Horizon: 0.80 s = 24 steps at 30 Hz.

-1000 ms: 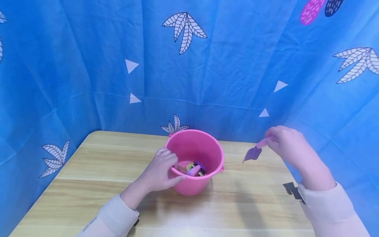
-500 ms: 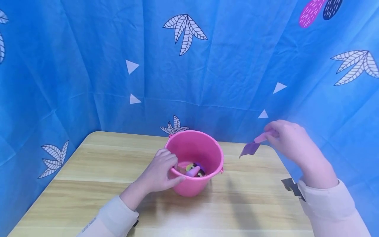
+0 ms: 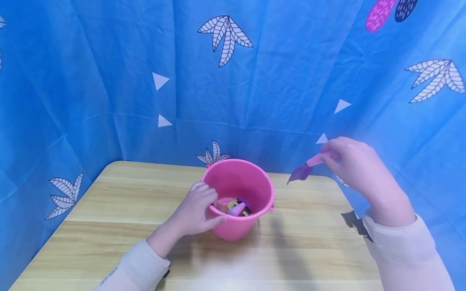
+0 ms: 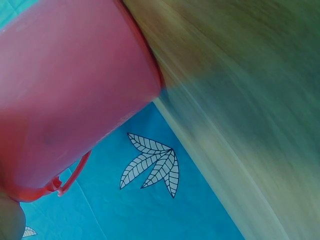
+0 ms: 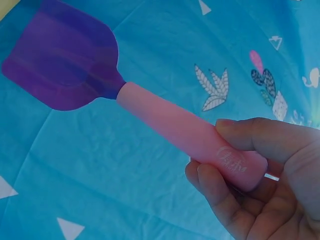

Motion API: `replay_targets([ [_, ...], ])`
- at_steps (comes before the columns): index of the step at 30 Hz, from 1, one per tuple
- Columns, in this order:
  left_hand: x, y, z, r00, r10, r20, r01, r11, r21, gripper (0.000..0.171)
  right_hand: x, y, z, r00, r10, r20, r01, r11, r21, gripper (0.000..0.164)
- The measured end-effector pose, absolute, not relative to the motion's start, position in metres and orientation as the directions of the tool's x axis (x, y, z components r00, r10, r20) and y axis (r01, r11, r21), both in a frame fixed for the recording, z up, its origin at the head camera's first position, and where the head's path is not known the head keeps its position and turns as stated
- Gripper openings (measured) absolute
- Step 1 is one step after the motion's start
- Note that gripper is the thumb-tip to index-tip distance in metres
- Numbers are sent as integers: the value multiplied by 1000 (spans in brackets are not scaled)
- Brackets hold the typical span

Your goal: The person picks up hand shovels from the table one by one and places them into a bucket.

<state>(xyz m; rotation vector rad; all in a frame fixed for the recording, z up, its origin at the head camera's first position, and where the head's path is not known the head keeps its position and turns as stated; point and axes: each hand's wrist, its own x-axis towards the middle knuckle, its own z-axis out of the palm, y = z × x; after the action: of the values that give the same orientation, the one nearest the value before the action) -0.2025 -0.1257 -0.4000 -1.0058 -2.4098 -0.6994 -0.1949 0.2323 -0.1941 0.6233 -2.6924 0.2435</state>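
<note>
A pink bucket [image 3: 233,231] stands on the wooden table. My left hand [image 3: 193,208] grips its near left rim, thumb outside and fingers over the edge. In the left wrist view the bucket's side [image 4: 75,90] fills the upper left. Up in the air to the right of the bucket, my right hand [image 3: 354,165] holds a toy shovel [image 3: 300,173] with a purple blade and pink handle. The right wrist view shows thumb and fingers pinching the end of that handle [image 5: 170,122]. The blade points left and down, apart from the bucket.
Inside the bucket lie a pinkish handle-shaped piece [image 3: 237,209] and some yellow, dark and purple things, partly hidden by the rim. A blue patterned curtain [image 3: 233,101] hangs round the back and sides of the table [image 3: 145,190].
My right hand has risen and moved a little to the left with the toy shovel. The left hand keeps its grip on the bucket, which stays in place.
</note>
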Motion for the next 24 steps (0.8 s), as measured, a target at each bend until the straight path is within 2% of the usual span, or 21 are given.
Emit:
replay_targets([
  [13, -206, -125, -400, -644, 517, 563, 735, 621, 271, 38, -192, 210, -181, -761, -463, 455, -539, 841, -46, 7],
  [18, -206, -126, -399, -643, 527, 555, 741, 612, 277, 38, -190, 199, -175, -770, -458, 445, -549, 830, -96, 9],
  [24, -204, -126, -399, -640, 526, 560, 742, 611, 275, 38, -192, 186, -176, -735, -491, 468, -607, 784, -131, 10],
])
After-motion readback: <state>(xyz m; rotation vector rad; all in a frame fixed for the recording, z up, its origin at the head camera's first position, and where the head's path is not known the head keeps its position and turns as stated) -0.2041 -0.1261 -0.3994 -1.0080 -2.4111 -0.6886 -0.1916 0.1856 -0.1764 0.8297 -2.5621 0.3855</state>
